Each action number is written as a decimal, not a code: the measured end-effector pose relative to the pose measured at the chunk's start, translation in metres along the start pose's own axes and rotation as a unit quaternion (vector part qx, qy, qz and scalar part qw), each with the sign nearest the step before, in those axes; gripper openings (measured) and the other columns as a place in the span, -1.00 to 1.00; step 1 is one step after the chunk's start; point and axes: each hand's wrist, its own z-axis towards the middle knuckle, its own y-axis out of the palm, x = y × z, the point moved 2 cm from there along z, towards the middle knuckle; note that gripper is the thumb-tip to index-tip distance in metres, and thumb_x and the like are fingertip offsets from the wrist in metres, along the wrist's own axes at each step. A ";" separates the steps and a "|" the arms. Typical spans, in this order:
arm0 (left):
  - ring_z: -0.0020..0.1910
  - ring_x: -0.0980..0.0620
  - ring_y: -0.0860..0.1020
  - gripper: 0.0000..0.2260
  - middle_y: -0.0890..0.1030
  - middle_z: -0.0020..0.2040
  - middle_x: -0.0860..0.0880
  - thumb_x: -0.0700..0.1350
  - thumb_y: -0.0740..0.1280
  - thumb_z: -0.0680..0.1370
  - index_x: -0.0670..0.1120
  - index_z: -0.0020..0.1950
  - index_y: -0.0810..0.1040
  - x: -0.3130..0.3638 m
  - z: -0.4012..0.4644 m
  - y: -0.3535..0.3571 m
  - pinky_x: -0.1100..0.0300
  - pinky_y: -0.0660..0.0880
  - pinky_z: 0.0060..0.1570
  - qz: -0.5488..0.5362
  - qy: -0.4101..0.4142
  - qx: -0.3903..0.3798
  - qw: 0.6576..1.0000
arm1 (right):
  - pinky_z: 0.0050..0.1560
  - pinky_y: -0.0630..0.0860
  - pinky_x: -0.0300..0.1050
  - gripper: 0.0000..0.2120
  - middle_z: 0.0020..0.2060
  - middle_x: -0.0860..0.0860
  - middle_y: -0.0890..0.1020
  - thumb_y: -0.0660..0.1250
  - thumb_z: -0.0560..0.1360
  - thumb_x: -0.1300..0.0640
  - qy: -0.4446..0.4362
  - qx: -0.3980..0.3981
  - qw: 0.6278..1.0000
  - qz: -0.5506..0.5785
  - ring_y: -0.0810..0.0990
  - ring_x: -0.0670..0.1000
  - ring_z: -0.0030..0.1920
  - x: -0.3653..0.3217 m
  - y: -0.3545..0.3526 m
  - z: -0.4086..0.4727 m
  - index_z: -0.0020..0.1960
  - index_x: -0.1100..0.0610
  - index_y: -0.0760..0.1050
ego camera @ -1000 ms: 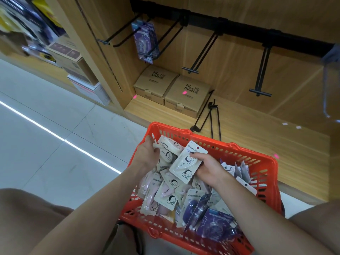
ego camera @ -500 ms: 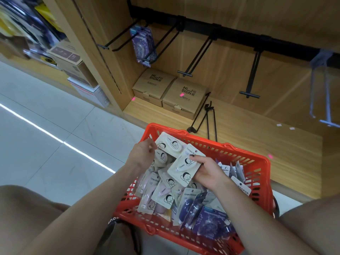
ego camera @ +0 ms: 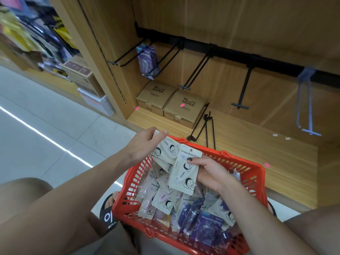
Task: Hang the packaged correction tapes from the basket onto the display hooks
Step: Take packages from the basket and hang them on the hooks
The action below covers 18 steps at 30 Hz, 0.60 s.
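we have lifted two cream packs above the red basket [ego camera: 255,173]: left hand [ego camera: 142,144] pinches one pack [ego camera: 165,150], right hand [ego camera: 209,173] grips another [ego camera: 184,173], ready for the hooks [ego camera: 241,92] beyond the basket.

Head view, steeply down, close.

basket [ego camera: 244,173] before shelf [ego camera: 257,153] | tape packs [ego camera: 165,201] in basket | two boxes [ego camera: 171,102] on shelf, left | hooks [ego camera: 241,96] on rail above

Red plastic lattice basket [ego camera: 244,163], matt black metal hooks [ego camera: 241,92], smooth wood-grain shelf [ego camera: 257,153].
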 end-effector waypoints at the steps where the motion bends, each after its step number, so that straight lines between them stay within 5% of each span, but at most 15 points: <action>1: 0.07 -0.22 0.66 -0.39 0.68 0.11 -0.18 0.39 0.30 0.54 -0.18 0.15 0.45 0.002 -0.001 -0.001 -0.22 0.60 0.06 0.024 0.004 -0.009 1.000 | 0.27 0.55 0.24 -0.56 0.30 0.26 0.64 0.34 0.51 0.37 -0.003 -0.008 1.000 -0.007 0.64 0.23 0.32 -0.002 0.002 -0.001 0.39 0.28 0.50; 4: 0.04 -0.14 0.69 -0.60 0.71 0.12 -0.15 0.14 0.46 0.58 -0.13 0.12 0.42 0.006 -0.001 -0.008 -0.23 0.63 0.04 0.070 0.028 -0.020 0.997 | 0.31 0.55 0.25 -0.54 0.33 0.25 0.63 0.31 0.55 0.39 -0.012 -0.023 0.999 -0.032 0.62 0.23 0.34 -0.006 0.007 -0.002 0.44 0.25 0.45; 8: 0.09 -0.10 0.68 -0.64 0.70 0.17 -0.08 0.02 0.44 0.61 -0.11 0.25 0.39 0.010 -0.001 -0.025 -0.20 0.62 0.10 0.078 0.053 -0.015 0.995 | 0.38 0.49 0.32 -0.56 0.30 0.24 0.65 0.27 0.58 0.44 -0.041 0.008 0.997 -0.061 0.63 0.25 0.32 -0.011 0.010 -0.003 0.45 0.26 0.44; 12: 0.00 -0.23 0.68 -0.61 0.66 0.15 -0.28 -0.02 0.40 0.64 0.07 0.30 0.23 0.008 0.003 -0.042 -0.24 0.61 0.05 0.061 0.070 -0.010 0.996 | 0.40 0.47 0.30 -0.55 0.28 0.26 0.66 0.35 0.52 0.35 -0.075 0.031 0.996 -0.027 0.64 0.25 0.31 -0.019 0.014 -0.007 0.41 0.30 0.50; 18: 0.11 -0.14 0.57 -0.87 0.59 0.23 -0.08 -0.05 0.31 0.67 0.06 0.22 0.51 0.012 0.014 -0.040 -0.07 0.52 0.17 0.111 0.122 -0.022 0.986 | 0.43 0.48 0.23 -0.53 0.29 0.24 0.66 0.41 0.45 0.28 -0.145 0.040 0.989 0.002 0.66 0.19 0.26 -0.038 0.043 -0.001 0.36 0.26 0.55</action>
